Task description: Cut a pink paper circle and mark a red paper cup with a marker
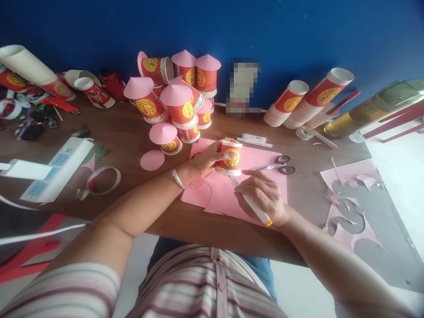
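Note:
My left hand (210, 158) is closed round a red paper cup (234, 164) with a yellow round emblem and a white band along its lower edge. In my right hand (266, 194) is a white craft knife (256, 209) with an orange end. Its grey tip points up toward the cup's lower edge; whether the two touch I cannot tell. Both hands are over sheets of pink paper (217, 201). Scissors (276, 167) with dark handles lie just right of the cup, near a capped pen (255, 142).
Behind my left hand stand several red cups with pink cone tops (177, 97). A flat pink disc (152, 160) and a power strip (59, 170) lie to the left. Stacked cups (286, 104) lean at the back right. Pink scraps (354, 221) lie at the right edge.

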Available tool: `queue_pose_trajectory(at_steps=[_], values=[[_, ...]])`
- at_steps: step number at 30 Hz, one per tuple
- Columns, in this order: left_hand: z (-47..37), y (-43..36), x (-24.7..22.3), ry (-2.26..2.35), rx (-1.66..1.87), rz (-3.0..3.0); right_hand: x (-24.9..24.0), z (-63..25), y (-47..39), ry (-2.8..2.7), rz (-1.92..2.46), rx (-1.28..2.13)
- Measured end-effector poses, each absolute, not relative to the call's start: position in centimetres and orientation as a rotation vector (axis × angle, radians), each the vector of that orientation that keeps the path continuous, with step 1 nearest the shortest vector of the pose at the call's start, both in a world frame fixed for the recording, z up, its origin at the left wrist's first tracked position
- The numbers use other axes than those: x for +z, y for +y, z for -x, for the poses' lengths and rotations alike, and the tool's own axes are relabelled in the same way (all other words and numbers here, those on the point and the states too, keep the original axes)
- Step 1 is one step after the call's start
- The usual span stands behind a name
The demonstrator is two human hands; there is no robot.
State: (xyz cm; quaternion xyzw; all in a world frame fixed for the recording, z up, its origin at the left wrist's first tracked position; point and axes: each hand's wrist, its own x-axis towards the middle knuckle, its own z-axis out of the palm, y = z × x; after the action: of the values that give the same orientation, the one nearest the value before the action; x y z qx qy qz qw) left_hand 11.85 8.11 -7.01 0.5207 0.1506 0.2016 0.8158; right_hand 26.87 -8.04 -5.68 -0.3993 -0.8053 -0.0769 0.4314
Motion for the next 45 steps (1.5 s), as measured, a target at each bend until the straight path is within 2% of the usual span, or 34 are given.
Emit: queue_pose_trajectory(at_steps=[4, 26, 45], values=[[-11.89, 8.39, -7.51, 0.296, 0.426, -1.098, -5.68, -27.1, -8.01, -1.999, 1.064, -0.268], [-11.86, 8.17, -7.61, 0.308, 0.411, -1.113, -5.89, -27.12, -7.91, -2.051, 1.137, -0.169], [-11.85, 7.95, -7.2, 0.318, 0.403, -1.082, -5.65, -27.54, -7.82, -2.046, 1.134, -0.259]])
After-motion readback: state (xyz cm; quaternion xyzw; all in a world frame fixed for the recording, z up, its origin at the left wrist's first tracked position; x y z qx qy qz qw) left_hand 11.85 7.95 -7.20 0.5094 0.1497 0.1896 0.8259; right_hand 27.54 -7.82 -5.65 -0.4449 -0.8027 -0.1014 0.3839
